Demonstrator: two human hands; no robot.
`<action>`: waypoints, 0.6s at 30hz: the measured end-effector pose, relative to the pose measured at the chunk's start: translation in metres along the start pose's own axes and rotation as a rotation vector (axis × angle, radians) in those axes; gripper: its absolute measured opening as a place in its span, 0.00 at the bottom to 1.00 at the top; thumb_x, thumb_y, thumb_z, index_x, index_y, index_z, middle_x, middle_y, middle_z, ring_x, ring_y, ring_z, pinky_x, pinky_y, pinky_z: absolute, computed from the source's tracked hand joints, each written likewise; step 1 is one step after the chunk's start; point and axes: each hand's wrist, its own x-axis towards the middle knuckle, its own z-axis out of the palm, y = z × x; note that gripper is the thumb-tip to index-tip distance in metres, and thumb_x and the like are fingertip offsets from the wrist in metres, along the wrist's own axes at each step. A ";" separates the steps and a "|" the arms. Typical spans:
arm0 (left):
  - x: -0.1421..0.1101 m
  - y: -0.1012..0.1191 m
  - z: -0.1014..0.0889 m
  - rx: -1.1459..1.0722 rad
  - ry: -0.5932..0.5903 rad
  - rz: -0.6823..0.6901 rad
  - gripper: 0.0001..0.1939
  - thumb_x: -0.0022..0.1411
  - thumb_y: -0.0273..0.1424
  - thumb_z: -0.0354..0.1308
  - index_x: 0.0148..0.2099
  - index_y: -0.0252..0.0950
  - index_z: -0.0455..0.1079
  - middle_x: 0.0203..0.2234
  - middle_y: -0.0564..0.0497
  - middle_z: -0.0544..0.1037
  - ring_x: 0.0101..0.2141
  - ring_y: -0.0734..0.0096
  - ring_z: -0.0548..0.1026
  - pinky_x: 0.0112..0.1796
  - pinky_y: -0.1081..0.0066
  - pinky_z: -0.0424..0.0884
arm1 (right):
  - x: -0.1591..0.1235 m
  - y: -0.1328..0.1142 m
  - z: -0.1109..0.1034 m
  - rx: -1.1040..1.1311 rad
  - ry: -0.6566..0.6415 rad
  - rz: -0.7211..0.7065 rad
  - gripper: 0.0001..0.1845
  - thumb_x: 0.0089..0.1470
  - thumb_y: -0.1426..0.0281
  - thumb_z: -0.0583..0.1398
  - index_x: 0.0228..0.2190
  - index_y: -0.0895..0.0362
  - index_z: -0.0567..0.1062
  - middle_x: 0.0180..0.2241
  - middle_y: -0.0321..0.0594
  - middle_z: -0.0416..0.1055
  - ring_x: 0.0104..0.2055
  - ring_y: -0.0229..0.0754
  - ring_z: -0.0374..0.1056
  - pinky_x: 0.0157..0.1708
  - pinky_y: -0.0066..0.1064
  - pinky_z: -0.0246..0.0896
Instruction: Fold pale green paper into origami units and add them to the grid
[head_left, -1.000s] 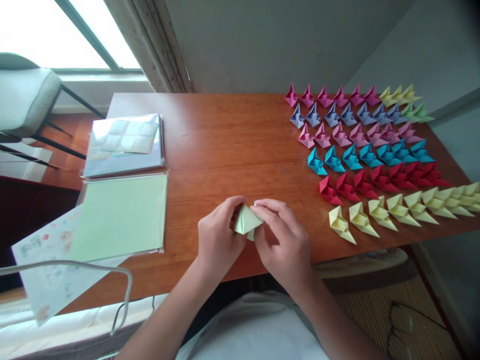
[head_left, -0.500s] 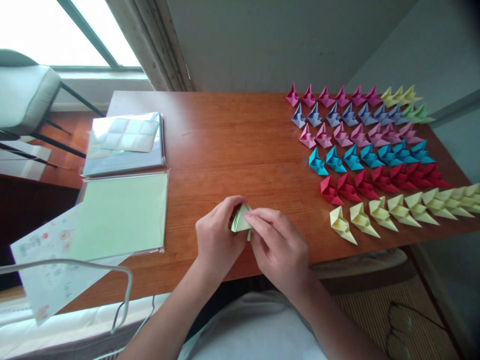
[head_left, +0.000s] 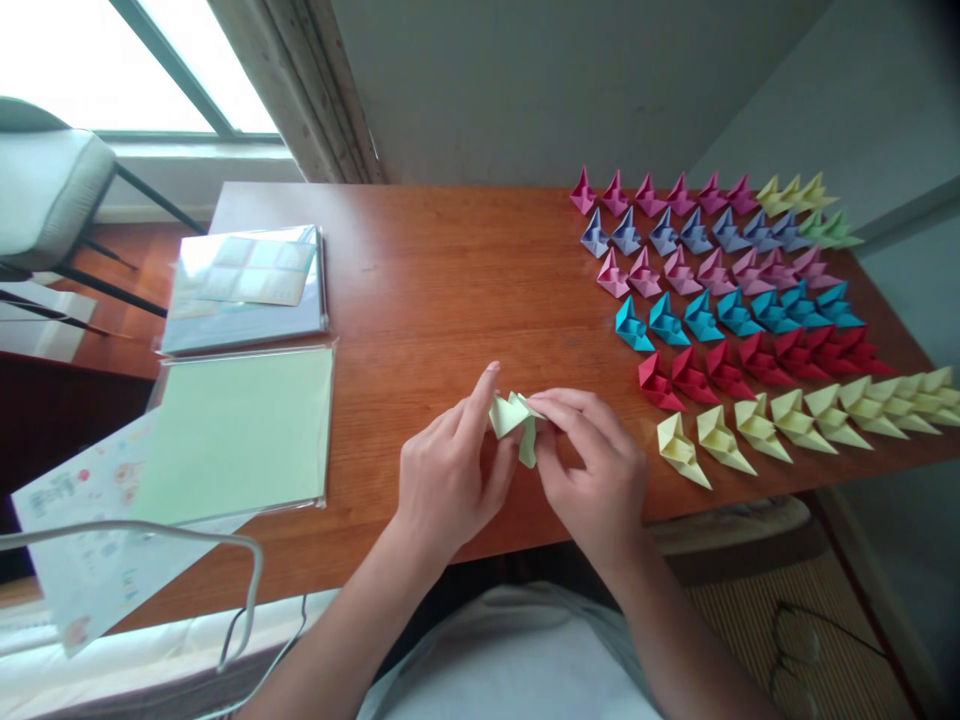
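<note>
A pale green folded paper (head_left: 513,414) is between my two hands, above the front part of the wooden table. My left hand (head_left: 453,462) grips its left side from below, with the index finger pointing up along it. With thumb and fingertips, my right hand (head_left: 592,455) pinches the paper's right side. The folds are partly spread, and one flap hangs down between the hands. Parts of the paper are hidden behind my left thumb and right fingers.
Rows of folded paper boats stand at the right, among them pale yellow ones (head_left: 724,440), red ones (head_left: 690,377) and blue ones (head_left: 703,317). At the left lie a pack of light green paper (head_left: 247,430), another pack (head_left: 247,325), a printed sheet (head_left: 82,540) and a white cable (head_left: 251,560).
The paper has gone from a compact folded shape to a more spread one with a flap hanging. My right hand has shifted right, and my left index finger has straightened upward.
</note>
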 end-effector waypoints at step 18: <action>0.009 0.006 -0.010 -0.777 -0.100 -0.319 0.13 0.66 0.31 0.59 0.50 0.36 0.78 0.39 0.48 0.84 0.31 0.69 0.80 0.32 0.74 0.77 | 0.000 0.005 -0.005 0.074 -0.035 -0.002 0.18 0.60 0.80 0.56 0.46 0.51 0.78 0.44 0.43 0.78 0.47 0.45 0.76 0.48 0.39 0.75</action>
